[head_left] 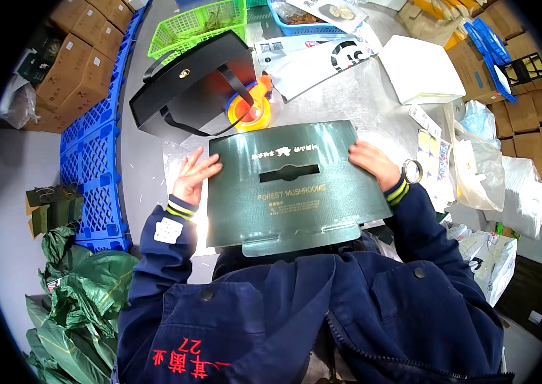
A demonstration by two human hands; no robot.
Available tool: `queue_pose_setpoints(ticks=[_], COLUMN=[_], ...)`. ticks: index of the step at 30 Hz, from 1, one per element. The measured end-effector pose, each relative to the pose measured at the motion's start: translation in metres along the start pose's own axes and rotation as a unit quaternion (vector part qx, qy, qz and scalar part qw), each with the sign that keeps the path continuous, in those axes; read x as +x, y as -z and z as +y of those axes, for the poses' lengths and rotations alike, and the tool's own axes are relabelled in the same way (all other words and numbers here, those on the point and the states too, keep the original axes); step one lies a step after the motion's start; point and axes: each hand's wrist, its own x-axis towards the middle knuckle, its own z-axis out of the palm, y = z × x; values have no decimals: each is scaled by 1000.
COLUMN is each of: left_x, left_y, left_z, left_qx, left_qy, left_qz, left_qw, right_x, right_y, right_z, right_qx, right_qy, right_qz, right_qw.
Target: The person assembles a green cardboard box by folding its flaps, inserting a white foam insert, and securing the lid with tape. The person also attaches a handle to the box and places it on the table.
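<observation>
A flat dark green cardboard box blank lies in front of me. It has a handle slot in its middle, pale print and a flap on its near edge. My left hand is at its left edge, fingers stretched out and apart, the tips close to the board. At the far right corner my right hand has its fingers bent over the edge; its thumb is hidden. Beyond the board stands a black gift bag with ribbon handles. An orange tape dispenser is beside the bag.
Farther back on the metal table are a green basket, a blue basket, plastic pouches and a white box. A tape roll lies by my right wrist. Blue pallets and green bags are at left.
</observation>
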Motion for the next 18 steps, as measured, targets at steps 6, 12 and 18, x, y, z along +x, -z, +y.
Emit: queue_pose_setpoints(ticks=[6,12,18], left_x=[17,74,76], left_y=[-16,-43,-49], left_z=[64,56,54], left_qx=[124,241,267], left_qy=[-60,-123,-143], left_qz=[-101,-69,-60], left_qw=[985,960,951], right_x=[-71,-92,-104], right_y=[-25,-31,-116], right_z=[-45,-87,-188], right_qx=[-15,34,501], right_qy=[-16,-191,-480], right_qz=[-103,50,120], right_qw=[994,980,710])
